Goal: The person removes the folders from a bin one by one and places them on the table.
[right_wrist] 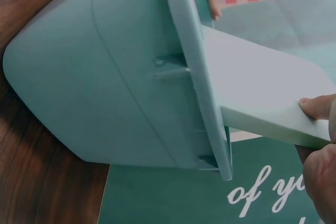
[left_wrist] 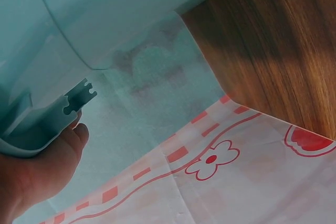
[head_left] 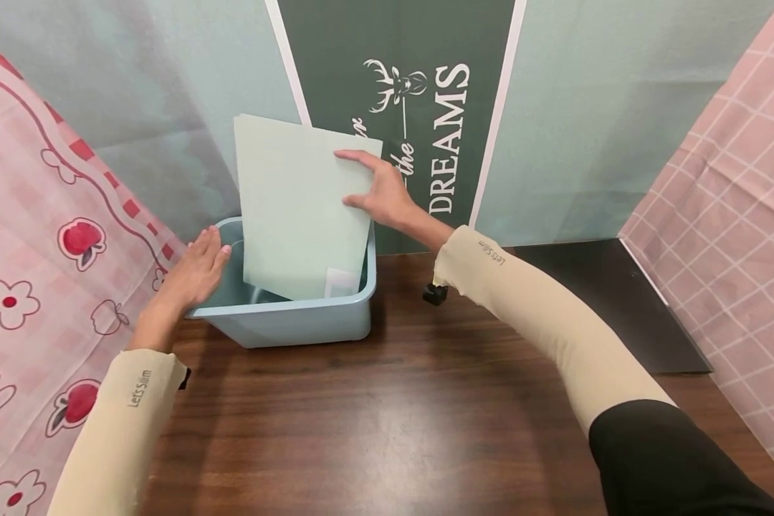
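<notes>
A pale green folder (head_left: 303, 201) with a white label (head_left: 340, 282) near its bottom corner stands tilted, its lower end inside a light blue plastic bin (head_left: 297, 322). My right hand (head_left: 383, 190) grips the folder by its upper right edge, thumb and fingers on opposite sides. The folder's narrow side (right_wrist: 273, 129) shows in the right wrist view, sticking out past the bin's rim. My left hand (head_left: 196, 272) rests on the bin's left rim, fingers straight and close together. Seen from below in the left wrist view, part of that hand (left_wrist: 50, 174) lies against the ribbed rim (left_wrist: 79, 100).
A flat black board (head_left: 613, 308) lies on the brown wooden table (head_left: 387, 416) at the right. Behind the bin hangs a green cloth (head_left: 400, 43) with white lettering. Pink patterned cloths border the left (head_left: 39, 287) and right (head_left: 735, 215) sides.
</notes>
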Tool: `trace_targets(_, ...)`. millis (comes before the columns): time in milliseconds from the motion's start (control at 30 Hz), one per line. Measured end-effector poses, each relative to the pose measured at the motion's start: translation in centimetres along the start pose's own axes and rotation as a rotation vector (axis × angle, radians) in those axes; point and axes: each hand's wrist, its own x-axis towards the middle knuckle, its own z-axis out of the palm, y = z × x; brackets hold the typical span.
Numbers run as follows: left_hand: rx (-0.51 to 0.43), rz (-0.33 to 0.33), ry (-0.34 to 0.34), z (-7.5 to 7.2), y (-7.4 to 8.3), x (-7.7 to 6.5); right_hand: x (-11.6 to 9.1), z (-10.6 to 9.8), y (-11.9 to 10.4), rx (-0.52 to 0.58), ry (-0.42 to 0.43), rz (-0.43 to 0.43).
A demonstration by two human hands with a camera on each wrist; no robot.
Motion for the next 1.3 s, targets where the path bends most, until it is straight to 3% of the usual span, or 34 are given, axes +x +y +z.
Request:
trace_targets(467,-0.020,-0.004,-0.011,-0.2,0.1,-0.2,-0.4,-2.2,-0.2,0.036,0.156,0.033)
trace_targets(733,-0.017,-0.006,-0.012,-0.1,0.1,-0.1,-0.9,-3.4,-0.4,0.149,0.220,0.067)
trace_targets(967,-0.016,0.006,0.013,-0.1,0.2,0.0,-1.1,-4.7,-0.7,0.183,0.260,0.076)
trace_targets(1300,-0.017,0.012,0.014,0.0,0.4,0.1,-2.1,-6.9,-1.0,0.269,0.345,0.159)
